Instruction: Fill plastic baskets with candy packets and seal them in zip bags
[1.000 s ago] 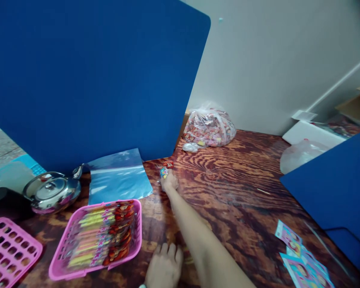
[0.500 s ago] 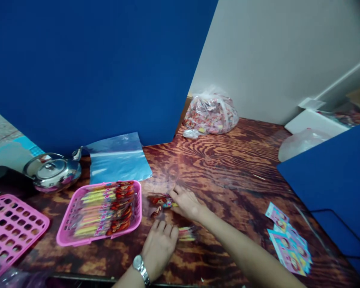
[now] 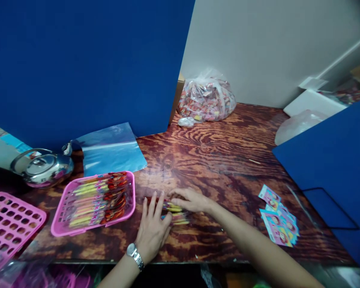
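Pen-like sticks [image 3: 180, 218] with yellow and pink stems lie on the table under both hands; red-haired figure tops show at their left end. My left hand [image 3: 153, 230], with a watch on its wrist, rests over the figure end with its fingers stretched out. From the right, my right hand [image 3: 190, 200] has its fingers curled round the yellow stems. The hands partly hide the sticks, so their number cannot be told. To the left, a pink basket [image 3: 133, 196] holds several similar sticks in clear wrapping, figures towards the right.
A second pink basket [image 3: 18, 224] and a steel kettle [image 3: 49, 170] stand at the left. Behind is a clear plastic sheet [image 3: 112, 150]. Printed cards [image 3: 279, 224] lie at the right. A filled plastic bag [image 3: 208, 98] sits at the back, between blue panels [image 3: 93, 68].
My left hand has moved up onto the sticks and its fingers have spread. My right hand's fingers have curled round the stems. The camera view has shifted slightly.
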The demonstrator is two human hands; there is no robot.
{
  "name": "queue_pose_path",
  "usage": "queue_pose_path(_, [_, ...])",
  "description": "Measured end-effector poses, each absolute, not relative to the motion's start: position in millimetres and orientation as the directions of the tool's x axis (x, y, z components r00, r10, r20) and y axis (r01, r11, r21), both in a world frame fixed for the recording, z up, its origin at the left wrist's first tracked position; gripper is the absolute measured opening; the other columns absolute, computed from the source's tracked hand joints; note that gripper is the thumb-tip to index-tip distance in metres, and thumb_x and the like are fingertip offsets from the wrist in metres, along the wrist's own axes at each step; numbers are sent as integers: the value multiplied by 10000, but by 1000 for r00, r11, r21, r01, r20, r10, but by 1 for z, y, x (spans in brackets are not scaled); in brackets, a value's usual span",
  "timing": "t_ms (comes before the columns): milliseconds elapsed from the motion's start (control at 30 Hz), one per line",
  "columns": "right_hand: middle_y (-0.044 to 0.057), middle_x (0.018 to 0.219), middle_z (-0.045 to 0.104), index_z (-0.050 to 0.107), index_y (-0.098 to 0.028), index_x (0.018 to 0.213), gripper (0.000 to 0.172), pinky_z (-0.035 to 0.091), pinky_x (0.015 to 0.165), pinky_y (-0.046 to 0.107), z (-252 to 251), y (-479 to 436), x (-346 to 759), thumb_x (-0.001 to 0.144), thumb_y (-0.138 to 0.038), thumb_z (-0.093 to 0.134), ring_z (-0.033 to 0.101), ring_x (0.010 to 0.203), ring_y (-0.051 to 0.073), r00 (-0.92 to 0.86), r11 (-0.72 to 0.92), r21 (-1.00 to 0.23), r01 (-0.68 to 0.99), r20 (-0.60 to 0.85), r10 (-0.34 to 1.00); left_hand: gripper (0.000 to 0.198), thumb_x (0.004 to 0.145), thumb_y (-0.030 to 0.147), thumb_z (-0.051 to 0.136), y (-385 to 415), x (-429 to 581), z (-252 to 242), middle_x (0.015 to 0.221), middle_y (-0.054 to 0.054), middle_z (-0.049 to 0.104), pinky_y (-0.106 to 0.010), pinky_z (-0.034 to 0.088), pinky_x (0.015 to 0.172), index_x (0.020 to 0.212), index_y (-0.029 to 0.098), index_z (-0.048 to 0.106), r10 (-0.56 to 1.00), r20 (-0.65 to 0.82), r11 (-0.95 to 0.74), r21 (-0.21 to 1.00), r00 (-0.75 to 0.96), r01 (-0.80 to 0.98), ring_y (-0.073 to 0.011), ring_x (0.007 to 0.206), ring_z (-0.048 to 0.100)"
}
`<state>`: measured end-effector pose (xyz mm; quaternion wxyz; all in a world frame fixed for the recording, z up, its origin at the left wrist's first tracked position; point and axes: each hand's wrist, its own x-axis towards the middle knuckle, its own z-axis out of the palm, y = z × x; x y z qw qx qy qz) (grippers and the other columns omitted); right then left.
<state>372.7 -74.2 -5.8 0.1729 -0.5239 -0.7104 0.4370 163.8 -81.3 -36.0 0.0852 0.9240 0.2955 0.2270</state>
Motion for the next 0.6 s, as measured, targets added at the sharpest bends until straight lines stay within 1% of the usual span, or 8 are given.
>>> queue_pose_path(100, [52, 877, 663, 608, -179, 965, 444, 471, 766, 314, -26, -88, 372, 903, -538, 355, 619, 826, 183, -160, -142, -923, 356, -210, 964, 165, 827, 343, 551, -77, 164, -33, 1427, -136, 328, -638, 242, 994, 925, 223, 607, 576, 361, -817, 258, 733, 515, -348, 1253, 337])
queue_pose_path(167, [52, 823, 661, 603, -174, 924, 487, 478, 763, 329, -43, -97, 365, 879, -593, 358, 625, 788, 183, 9, -218, -969, 116, -218, 976, 204, 819, 396, 557, -74, 164, -31, 1375, -131, 406, -660, 220, 984, 944, 246, 614, 569, 345, -822, 220, 747, 525, -328, 1162, 420])
queue_pose_path(233, [47, 795, 656, 584, -179, 922, 491, 485, 733, 331, -58, -104, 355, 860, -619, 375, 624, 742, 180, 186, -211, -971, -109, -228, 956, 230, 822, 418, 547, -72, 163, -31, 1312, -121, 475, -659, 215, 982, 970, 256, 615, 557, 308, -830, 183, 771, 526, -304, 1088, 460])
queue_pose_path(300, [41, 771, 650, 569, -188, 926, 484, 488, 681, 322, -68, -108, 346, 855, -627, 376, 617, 695, 178, 337, -164, -956, -243, -242, 910, 264, 841, 370, 521, -71, 162, -30, 1270, -120, 509, -581, 302, 971, 1061, 243, 593, 543, 237, -840, 168, 806, 516, -276, 1046, 474])
queue_pose_path(400, [31, 737, 631, 569, -196, 920, 472, 481, 651, 317, -73, -109, 337, 858, -621, 373, 599, 665, 180, 478, -106, -959, -262, -225, 849, 476, 847, 259, 477, -70, 159, -31, 1343, -149, 436, -418, 425, 876, 1315, 200, 421, 541, 137, -838, 167, 830, 519, -252, 1034, 473])
queue_pose_path(467, [29, 737, 618, 577, -200, 910, 455, 473, 687, 318, -72, -109, 334, 866, -605, 375, 590, 695, 183, 514, -96, -979, -181, -177, 839, 612, 832, 243, 475, -71, 159, -32, 1398, -165, 364, -389, 438, 846, 1407, 185, 275, 551, 113, -832, 149, 827, 535, -264, 1061, 461])
queue_pose_path(500, [29, 744, 613, 584, -203, 890, 446, 467, 708, 316, -71, -109, 333, 866, -599, 381, 585, 719, 184, 521, -97, -988, -119, -145, 841, 645, 821, 239, 482, -71, 159, -34, 1392, -167, 373, -390, 437, 845, 1419, 180, 248, 552, 102, -832, 134, 828, 538, -271, 1067, 461])
queue_pose_path(600, [30, 759, 606, 603, -205, 814, 446, 453, 709, 297, -67, -111, 332, 864, -594, 391, 569, 755, 183, 466, -111, -992, 53, -74, 881, 606, 772, 204, 513, -71, 160, -45, 1189, -139, 561, -386, 447, 818, 1362, 172, 376, 561, 50, -826, 86, 826, 557, -260, 982, 516])
